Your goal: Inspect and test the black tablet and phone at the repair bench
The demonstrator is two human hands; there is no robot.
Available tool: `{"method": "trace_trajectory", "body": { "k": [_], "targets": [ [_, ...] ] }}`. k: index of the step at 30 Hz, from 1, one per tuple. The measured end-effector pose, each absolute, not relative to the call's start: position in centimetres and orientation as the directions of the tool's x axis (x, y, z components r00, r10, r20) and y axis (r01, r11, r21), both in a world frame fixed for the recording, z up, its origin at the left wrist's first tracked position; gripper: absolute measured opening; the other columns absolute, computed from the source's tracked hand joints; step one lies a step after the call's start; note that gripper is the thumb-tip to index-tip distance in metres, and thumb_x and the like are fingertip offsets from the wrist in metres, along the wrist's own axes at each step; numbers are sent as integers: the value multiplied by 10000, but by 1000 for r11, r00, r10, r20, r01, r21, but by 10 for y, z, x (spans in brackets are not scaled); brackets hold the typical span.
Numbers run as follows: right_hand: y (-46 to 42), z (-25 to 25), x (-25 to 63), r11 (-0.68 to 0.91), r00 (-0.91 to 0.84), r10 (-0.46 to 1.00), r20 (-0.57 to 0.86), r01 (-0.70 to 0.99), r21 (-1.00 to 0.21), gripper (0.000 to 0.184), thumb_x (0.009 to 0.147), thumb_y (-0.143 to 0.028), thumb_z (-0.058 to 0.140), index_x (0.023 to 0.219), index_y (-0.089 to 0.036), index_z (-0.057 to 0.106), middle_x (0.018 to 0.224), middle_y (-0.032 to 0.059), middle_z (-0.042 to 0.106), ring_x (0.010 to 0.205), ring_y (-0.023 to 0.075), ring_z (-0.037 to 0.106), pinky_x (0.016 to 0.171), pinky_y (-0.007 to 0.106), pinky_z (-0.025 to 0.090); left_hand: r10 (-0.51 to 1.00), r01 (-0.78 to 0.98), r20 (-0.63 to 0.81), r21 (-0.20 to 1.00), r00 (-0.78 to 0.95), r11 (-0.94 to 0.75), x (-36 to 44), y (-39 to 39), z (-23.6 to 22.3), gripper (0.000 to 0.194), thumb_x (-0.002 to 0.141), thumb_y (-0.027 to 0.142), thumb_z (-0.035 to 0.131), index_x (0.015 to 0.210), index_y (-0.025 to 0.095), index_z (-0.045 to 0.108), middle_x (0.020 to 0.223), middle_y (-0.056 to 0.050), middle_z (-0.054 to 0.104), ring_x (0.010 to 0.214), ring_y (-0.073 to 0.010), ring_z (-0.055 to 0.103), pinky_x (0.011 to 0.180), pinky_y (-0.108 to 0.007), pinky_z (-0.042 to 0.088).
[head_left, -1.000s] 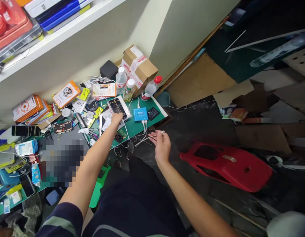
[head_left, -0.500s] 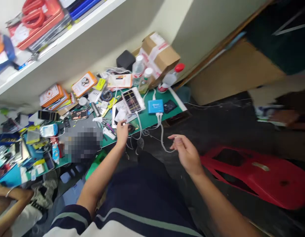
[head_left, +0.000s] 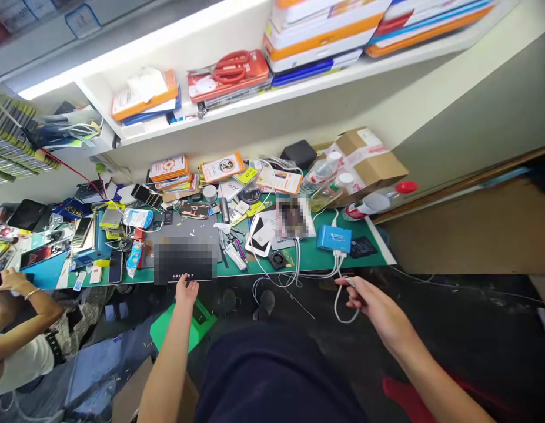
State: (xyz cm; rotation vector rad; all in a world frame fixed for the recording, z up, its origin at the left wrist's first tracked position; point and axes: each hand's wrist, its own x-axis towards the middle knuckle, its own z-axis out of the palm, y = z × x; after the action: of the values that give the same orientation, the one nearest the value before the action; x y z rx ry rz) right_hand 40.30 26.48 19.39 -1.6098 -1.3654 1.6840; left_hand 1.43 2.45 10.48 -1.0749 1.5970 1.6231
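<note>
My left hand (head_left: pixel 186 290) touches the front edge of a blurred dark device (head_left: pixel 184 261) at the near rim of the green bench (head_left: pixel 307 258); the fingers are mostly hidden behind it. My right hand (head_left: pixel 370 305) hovers below the bench edge, fingers pinched on the end of a white cable (head_left: pixel 340 294) that loops down from a blue charger box (head_left: pixel 334 238). A white phone (head_left: pixel 260 234) and a blurred screen (head_left: pixel 292 217) lie between the two hands.
The bench is crowded with phones, tools, packets, bottles (head_left: pixel 318 173) and a cardboard box (head_left: pixel 364 160). Shelves above (head_left: pixel 237 111) carry cases. A green stool (head_left: pixel 184 330) stands under the bench. Another person's arms (head_left: pixel 16 317) hold a phone at far left.
The view swung left and up. My left hand drew back from the phones to the blurred device at the bench edge. My right hand went on holding the white cable.
</note>
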Motion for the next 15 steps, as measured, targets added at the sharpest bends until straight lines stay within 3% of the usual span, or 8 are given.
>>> {"method": "trace_trajectory", "body": {
  "k": [4,10,15],
  "targets": [
    [258,203,398,-388,-197,861,-469,342,-856,757,568,-931,711,752,-200,779,646,1,475,576,159,463,544,332,493,-53,-862,-871,492,-489,-120,6,30,100,341,995,339,680,1289,173,632,1240,-98,664,1012,-217,690,827,-385,621],
    [247,202,407,-361,-133,891,-435,374,-854,709,608,-909,679,756,-224,785,667,21,510,593,170,473,550,335,461,116,-789,-781,603,-614,-117,-3,51,105,271,999,314,679,1217,152,662,1159,-82,698,934,-187,703,782,-354,629],
    [240,198,418,-253,-81,943,-322,453,-855,654,698,-879,631,869,-274,810,775,104,670,668,262,597,649,433,484,148,-754,-741,653,-655,-68,-8,66,113,228,989,276,694,1169,137,677,1127,-74,713,912,-178,712,770,-340,631]
  ]
}}
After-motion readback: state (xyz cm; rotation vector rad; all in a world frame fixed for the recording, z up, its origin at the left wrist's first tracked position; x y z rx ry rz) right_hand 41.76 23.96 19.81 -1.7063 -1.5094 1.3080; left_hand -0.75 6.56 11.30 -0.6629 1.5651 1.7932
